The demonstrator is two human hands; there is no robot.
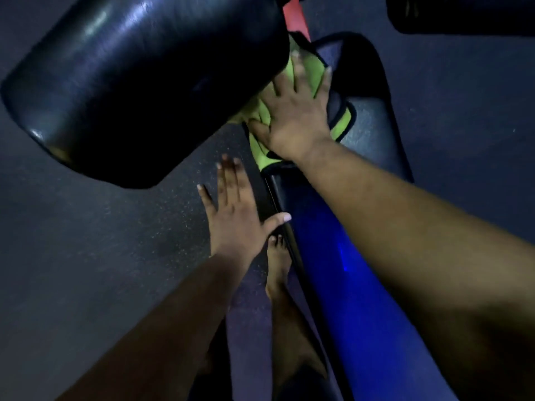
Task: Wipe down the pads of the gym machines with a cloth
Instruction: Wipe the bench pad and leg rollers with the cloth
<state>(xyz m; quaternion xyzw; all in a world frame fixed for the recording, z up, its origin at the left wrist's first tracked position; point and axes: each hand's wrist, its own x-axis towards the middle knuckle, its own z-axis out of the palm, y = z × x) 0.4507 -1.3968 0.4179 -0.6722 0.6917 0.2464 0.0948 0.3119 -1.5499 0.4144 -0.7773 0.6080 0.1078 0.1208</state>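
1. The big black pad sits high on the left, tilted and shiny. It leans over the seat, so I have to reach in under its edge.
2. My left hand is next. Its fingers are straight and spread, and it holds nothing. It hangs near the dark edge of the seat, with my thumb pointing at that edge. I think I keep it there to stay steady while I lean.
3. My bare foot stands on the floor just below that hand, close to the seat, so I can get near.
4. The green cloth lies on the seat pad, tucked against the big pad.
5. My right hand lies flat on the cloth, fingers apart. I press down so the cloth rubs the pad and does not slip.
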